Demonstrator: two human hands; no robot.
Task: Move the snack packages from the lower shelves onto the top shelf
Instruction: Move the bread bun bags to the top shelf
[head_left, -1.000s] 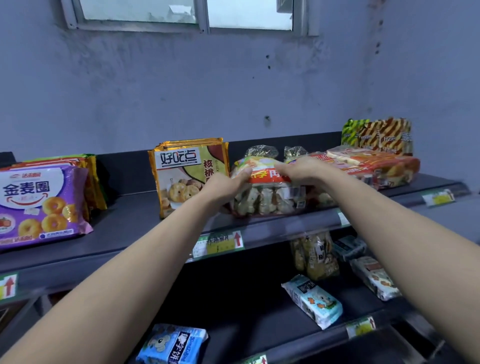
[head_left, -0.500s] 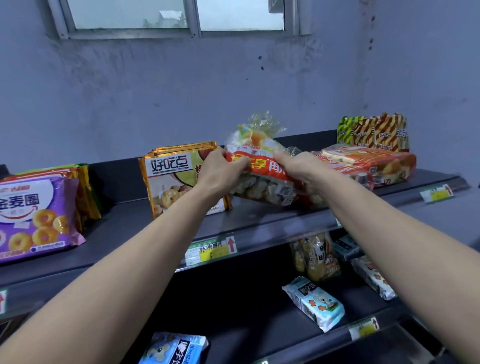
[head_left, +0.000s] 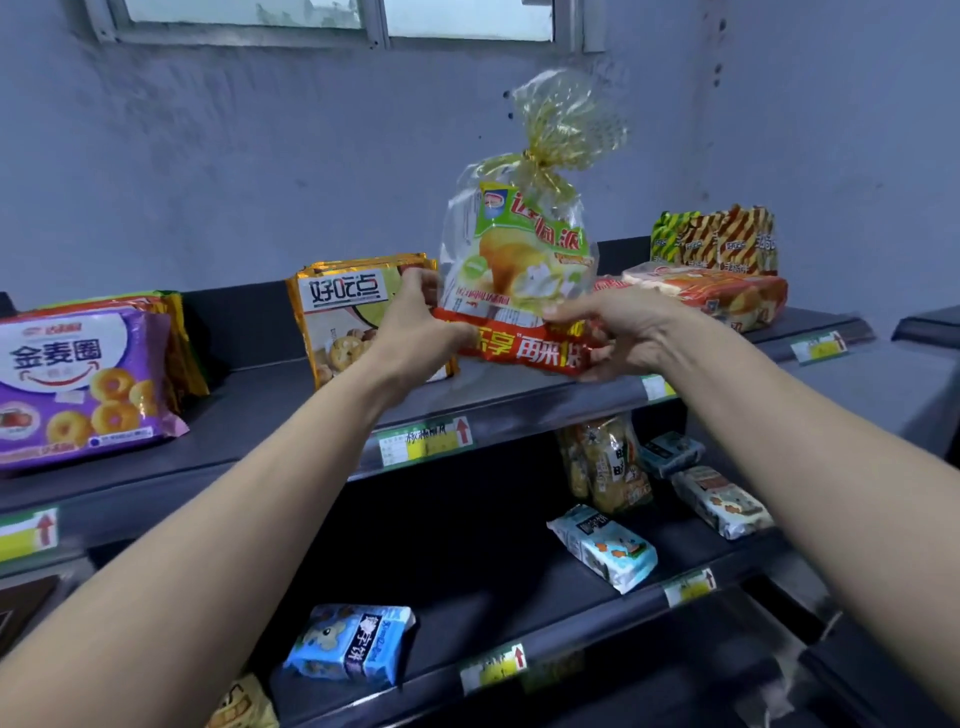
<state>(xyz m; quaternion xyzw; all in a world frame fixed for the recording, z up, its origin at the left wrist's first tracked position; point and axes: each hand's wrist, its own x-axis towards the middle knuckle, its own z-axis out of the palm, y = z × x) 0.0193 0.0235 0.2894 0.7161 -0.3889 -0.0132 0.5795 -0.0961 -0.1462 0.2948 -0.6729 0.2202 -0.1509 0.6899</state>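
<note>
A clear snack bag (head_left: 519, 260) with a green and orange label, a red band and a gold tie stands upright on the top shelf (head_left: 260, 415). My left hand (head_left: 415, 327) grips its lower left side. My right hand (head_left: 618, 332) grips its lower right edge, fingers curled under the red band. On the lower shelves lie more packages: a clear bag of biscuits (head_left: 605, 467), a pale blue pack (head_left: 605, 548), a white pack (head_left: 719, 501) and a blue pack (head_left: 350, 644).
The top shelf also carries purple ring-biscuit packs (head_left: 83, 384) at the left, gold cookie packs (head_left: 343, 317) behind my left hand, orange packs (head_left: 727, 296) and striped packs (head_left: 717, 241) at the right. A grey wall rises behind.
The bag lay flat on the top shelf a second ago. Both hands have tipped it up, and it now stands upright with its gold-tied top high.
</note>
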